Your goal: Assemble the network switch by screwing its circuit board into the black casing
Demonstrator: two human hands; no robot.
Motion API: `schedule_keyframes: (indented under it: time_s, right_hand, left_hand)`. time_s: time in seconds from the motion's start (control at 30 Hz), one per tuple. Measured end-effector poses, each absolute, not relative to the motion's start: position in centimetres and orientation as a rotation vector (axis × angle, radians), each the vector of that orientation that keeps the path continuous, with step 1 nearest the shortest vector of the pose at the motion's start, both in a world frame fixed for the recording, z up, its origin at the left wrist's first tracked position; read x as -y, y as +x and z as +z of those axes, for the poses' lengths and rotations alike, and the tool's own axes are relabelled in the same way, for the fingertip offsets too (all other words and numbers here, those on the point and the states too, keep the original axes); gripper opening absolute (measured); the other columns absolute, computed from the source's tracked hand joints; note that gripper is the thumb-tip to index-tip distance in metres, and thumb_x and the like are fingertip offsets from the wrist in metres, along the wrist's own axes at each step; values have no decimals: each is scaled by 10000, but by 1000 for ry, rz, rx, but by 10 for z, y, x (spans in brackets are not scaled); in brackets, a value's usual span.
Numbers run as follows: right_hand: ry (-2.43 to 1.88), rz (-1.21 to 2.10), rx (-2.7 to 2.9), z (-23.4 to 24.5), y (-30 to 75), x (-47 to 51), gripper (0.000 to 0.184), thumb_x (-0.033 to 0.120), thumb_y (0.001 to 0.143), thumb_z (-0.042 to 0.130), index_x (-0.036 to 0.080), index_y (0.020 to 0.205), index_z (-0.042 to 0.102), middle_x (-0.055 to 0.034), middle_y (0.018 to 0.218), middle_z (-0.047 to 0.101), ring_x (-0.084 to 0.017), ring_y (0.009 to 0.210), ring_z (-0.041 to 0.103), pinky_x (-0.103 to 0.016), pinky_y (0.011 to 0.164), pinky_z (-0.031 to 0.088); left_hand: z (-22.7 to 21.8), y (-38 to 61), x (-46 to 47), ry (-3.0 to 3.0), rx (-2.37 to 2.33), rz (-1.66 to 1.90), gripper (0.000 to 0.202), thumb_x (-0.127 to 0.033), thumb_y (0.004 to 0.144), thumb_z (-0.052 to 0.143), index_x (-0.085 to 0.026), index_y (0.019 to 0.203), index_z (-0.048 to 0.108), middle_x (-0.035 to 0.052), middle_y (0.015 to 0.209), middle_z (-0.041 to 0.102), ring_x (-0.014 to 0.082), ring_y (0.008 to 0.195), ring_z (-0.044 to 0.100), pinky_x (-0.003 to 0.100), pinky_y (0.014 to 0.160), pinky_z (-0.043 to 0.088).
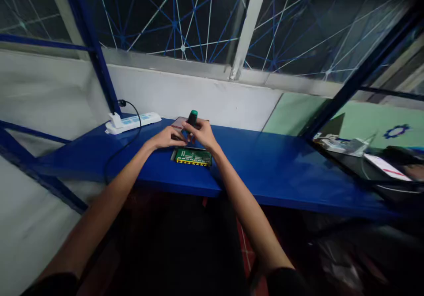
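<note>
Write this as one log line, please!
right hand: holds green-and-black tool | left hand: beside it, grip unclear | green circuit board: on blue table | white power strip: left of hands

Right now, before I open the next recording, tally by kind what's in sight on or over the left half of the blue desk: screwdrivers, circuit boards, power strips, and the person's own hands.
Screwdriver, green-and-black handle: 1
Green circuit board: 1
White power strip: 1
Hands, left hand and right hand: 2
Total: 5
</note>
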State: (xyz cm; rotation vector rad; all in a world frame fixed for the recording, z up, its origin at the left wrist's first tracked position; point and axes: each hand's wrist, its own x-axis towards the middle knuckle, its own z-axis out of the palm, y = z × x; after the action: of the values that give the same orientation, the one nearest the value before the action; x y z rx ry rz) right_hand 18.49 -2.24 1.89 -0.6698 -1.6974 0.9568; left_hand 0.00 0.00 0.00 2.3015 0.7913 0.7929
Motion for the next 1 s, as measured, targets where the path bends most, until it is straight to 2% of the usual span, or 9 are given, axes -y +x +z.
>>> schedule_keyframes:
  time_s: [0.33,0.5,0.77,1.0]
  right_hand:
    - [-709,940,1670,19,187,21,398,581,768,670,193,756,581,4,657,593,-121,454,574,-249,360,437]
    - [-771,917,1726,16,184,21,408,598,785,636,190,797,618,-16,696,641,-112,471,570,-252,406,457]
    - [-762,935,1723,17,185,21,404,595,774,646,194,825,631,-18,727,654,-114,483,575,-256,406,465]
    - [-778,936,1664,20,188,19,412,613,769,643,205,791,595,1,628,620,-118,466,559,-249,390,447]
  left_hand:
    - [1,1,3,2318,-839,722,210,-370,775,698,-189,854,769,69,891,765,221,867,695,351,825,523]
    - [-1,-1,0,2349,-810,710,177,-335,767,703,-187,843,763,74,899,762,228,901,695,366,861,519]
    - [-5,-1,-4,2368,-792,753,163,-344,759,709,-201,816,761,68,869,766,218,854,698,358,830,521]
    - [0,-2,0,2311,-877,738,240,-406,763,702,-205,875,770,58,900,766,226,862,690,358,806,512]
